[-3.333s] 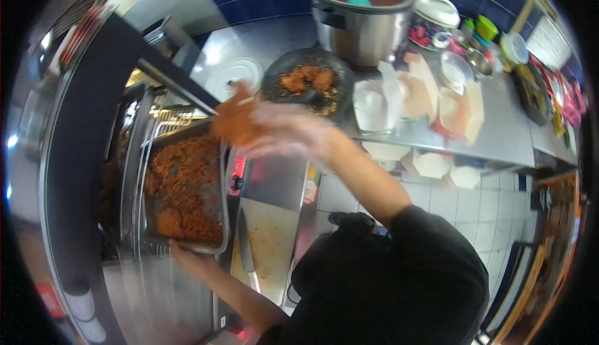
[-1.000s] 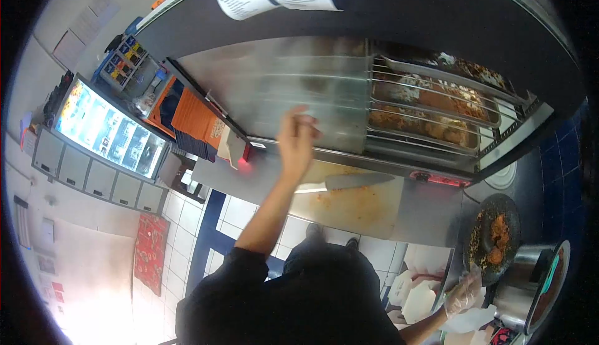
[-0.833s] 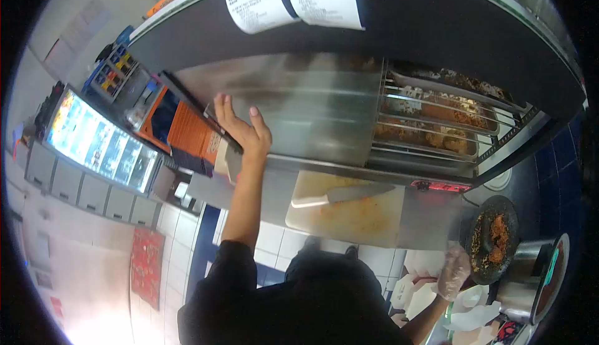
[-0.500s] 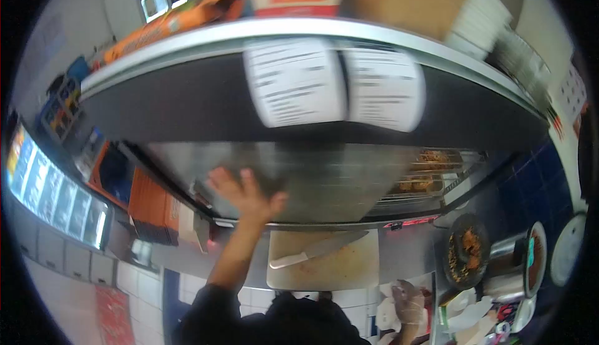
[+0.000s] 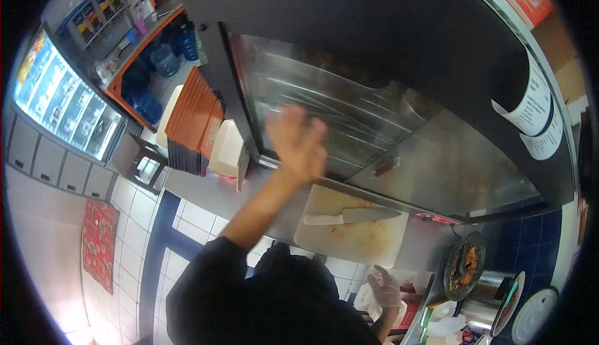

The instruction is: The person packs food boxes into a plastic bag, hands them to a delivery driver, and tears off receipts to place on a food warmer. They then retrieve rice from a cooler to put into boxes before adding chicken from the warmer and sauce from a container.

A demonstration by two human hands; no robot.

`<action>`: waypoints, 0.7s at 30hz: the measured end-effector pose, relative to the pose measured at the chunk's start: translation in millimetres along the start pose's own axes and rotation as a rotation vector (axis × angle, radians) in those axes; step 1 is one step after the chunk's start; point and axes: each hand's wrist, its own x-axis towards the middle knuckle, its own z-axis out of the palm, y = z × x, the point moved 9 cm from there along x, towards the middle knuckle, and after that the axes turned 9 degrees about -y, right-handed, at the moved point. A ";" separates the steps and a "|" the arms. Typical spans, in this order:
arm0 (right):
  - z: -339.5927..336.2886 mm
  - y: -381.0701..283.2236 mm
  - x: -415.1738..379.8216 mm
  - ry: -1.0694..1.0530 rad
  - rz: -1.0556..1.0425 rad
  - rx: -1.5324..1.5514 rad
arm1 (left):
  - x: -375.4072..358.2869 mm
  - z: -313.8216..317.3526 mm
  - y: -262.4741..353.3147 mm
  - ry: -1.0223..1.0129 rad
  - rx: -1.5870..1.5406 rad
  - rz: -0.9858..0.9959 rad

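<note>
Behind our spread left fingers (image 5: 281, 120), the warming cabinet (image 5: 437, 45) is filling most of the view, and its sliding glass door (image 5: 324, 111) is sitting right under them. We are holding our left hand (image 5: 296, 144) flat and open against that door, gripping nothing; motion blur is keeping us from telling how firmly the fingertips are pressing. Below the wrist, a stained cutting board (image 5: 352, 229) is lying on the counter, with a knife (image 5: 352, 216) resting across its upper part. Left of the fingers, a stack of orange boxes (image 5: 190, 123) is standing upright. Far below, our gloved right hand (image 5: 384, 289) is hanging loosely curled, and we cannot tell whether it is holding anything.
</note>
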 end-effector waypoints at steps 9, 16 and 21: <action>23.9 12.0 -0.4 0.027 0.017 0.020 | 5.1 68.9 61.7 0.121 0.099 0.012; 5.8 -30.9 10.6 0.045 -0.030 0.013 | 22.7 -10.4 46.6 0.381 -0.623 -0.399; 43.3 -15.4 -5.9 0.013 0.089 0.016 | 13.8 14.9 -14.2 0.345 -1.066 -0.998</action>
